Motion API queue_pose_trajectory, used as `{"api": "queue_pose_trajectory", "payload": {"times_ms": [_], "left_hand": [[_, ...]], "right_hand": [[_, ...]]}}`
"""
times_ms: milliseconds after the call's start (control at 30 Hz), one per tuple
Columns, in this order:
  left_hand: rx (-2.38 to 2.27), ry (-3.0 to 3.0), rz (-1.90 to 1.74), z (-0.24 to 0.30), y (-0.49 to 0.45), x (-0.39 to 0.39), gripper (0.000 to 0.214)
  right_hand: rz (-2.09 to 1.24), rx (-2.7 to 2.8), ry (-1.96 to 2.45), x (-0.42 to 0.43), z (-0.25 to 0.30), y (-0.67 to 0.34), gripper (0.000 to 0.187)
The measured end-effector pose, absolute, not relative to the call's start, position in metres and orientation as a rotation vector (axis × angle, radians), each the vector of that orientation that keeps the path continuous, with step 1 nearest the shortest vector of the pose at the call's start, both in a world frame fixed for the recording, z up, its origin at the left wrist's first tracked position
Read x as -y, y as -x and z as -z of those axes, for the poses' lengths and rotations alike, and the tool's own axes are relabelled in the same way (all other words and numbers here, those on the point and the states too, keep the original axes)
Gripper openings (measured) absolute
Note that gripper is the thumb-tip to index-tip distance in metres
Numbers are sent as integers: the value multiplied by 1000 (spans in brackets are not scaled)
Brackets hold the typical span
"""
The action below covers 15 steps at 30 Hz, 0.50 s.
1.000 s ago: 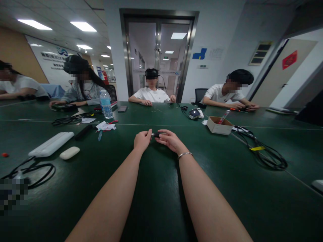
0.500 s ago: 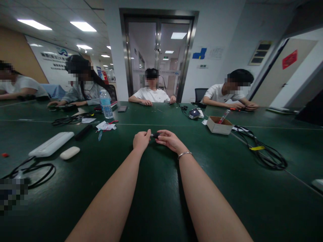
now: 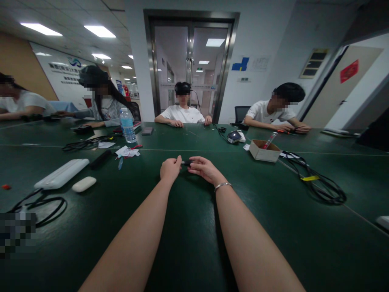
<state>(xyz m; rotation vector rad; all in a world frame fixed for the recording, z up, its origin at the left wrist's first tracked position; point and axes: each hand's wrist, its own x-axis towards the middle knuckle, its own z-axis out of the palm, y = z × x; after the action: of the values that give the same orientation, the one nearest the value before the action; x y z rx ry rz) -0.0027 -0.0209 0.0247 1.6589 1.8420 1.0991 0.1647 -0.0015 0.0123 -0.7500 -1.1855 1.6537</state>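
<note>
Both my arms stretch out over the dark green table (image 3: 188,227). My left hand (image 3: 170,168) is closed in a loose fist on one end of a small black object (image 3: 187,163). My right hand (image 3: 204,168), with a silver bracelet (image 3: 221,186) at the wrist, pinches the other end with its fingers closed. The object is held just above the table between the two hands, and most of it is hidden by the fingers.
An open cardboard box (image 3: 263,151) stands to the right, with black cables (image 3: 317,182) beyond it. On the left lie a white power strip (image 3: 61,173), a white oval case (image 3: 84,184), a cable loop (image 3: 39,207) and a water bottle (image 3: 127,125). Several people sit around the table.
My hands have stayed in place on the small black object. The person at the far left has reached an arm out to the left.
</note>
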Motion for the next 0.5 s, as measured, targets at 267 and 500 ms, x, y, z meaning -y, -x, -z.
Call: {"api": "queue_pose_trajectory", "payload": {"times_ms": [267, 500], "left_hand": [[-1834, -1692, -1106, -21, 4, 17, 51], [-1785, -1702, -1125, -17, 4, 13, 50]], "right_hand": [[-1644, 1175, 760, 2, -13, -164, 24], [-1645, 1143, 777, 1, -13, -164, 20]]}}
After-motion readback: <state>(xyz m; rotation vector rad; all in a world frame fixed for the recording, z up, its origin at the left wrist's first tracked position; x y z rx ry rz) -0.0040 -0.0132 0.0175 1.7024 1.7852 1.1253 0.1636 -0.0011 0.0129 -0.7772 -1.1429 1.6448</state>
